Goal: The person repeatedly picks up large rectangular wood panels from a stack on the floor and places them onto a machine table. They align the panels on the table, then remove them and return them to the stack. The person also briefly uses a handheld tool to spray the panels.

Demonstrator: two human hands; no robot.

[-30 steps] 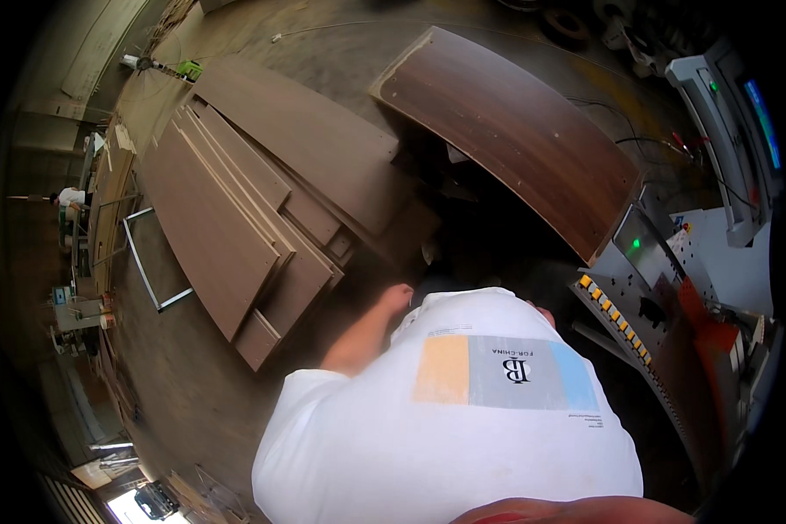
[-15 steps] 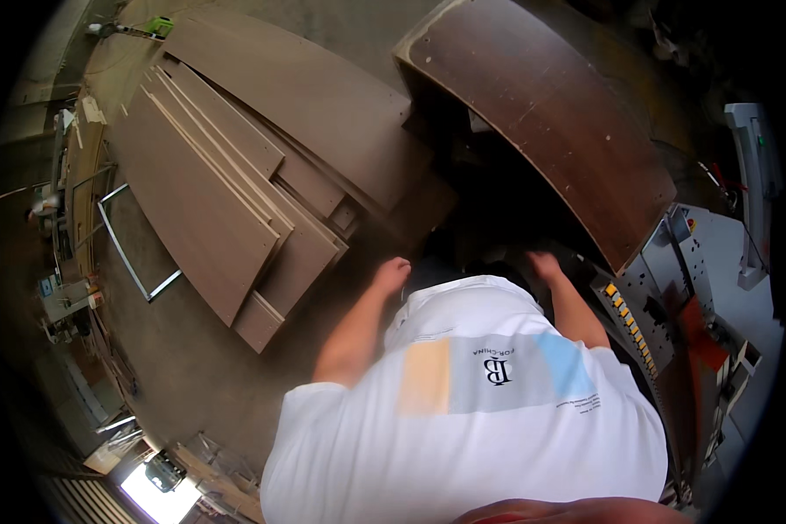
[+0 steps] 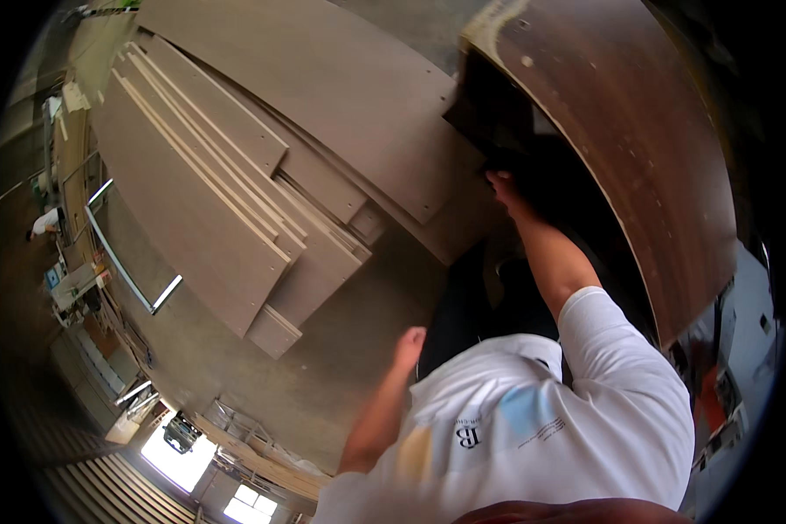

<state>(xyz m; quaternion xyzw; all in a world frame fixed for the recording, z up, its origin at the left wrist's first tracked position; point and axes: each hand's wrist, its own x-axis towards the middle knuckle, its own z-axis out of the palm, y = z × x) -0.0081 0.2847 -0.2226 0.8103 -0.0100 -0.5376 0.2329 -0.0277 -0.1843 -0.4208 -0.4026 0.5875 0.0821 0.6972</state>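
My left hand [image 3: 410, 343] hangs beside my dark trousers, its fingers curled in and nothing showing in them. Stretched forward, my right hand [image 3: 502, 186] is over the shadowed gap between a stack of flat brown-grey boards [image 3: 323, 79] and a curved-looking dark brown panel table [image 3: 620, 113]. Its fingers are partly lost against the dark, so whether they touch or grip anything is unclear. The nearest board corner lies just left of that hand.
Smaller boards [image 3: 192, 192] lie fanned in a pile to the left. Beyond them a metal frame [image 3: 129, 271] lies on the floor. Grey machinery [image 3: 747, 323] stands at the right, and another person [image 3: 45, 223] is at the far left.
My right arm has reached forward from beside my body toward the gap. My body and view have shifted, bringing the brown table closer at the right; my left hand stays low.
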